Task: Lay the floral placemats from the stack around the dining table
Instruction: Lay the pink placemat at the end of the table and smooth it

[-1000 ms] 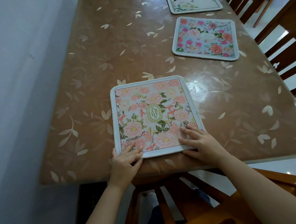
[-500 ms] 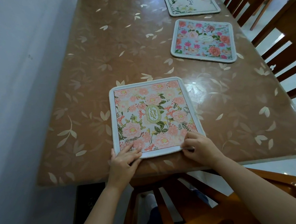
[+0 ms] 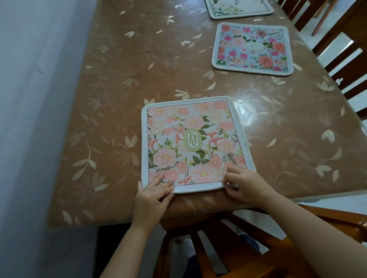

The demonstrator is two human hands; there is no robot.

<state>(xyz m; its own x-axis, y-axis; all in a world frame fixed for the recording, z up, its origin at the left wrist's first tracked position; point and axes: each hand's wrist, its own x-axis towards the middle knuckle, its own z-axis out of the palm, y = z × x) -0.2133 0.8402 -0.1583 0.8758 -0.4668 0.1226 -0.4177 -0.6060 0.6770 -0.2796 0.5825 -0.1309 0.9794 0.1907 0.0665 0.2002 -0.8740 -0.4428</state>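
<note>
Pink floral placemat (image 3: pixel 191 144): lies flat at near end of bench (image 3: pixel 130 77), hem close to the edge. Left hand (image 3: pixel 153 197): presses near-left corner with straight fingers (image 3: pixel 161 180). Right hand (image 3: pixel 244 185): pinches near-right hem, curled. Reads as final squaring; next calls for release. Blue placemat (image 3: pixel 251 48) already laid beyond.
</note>
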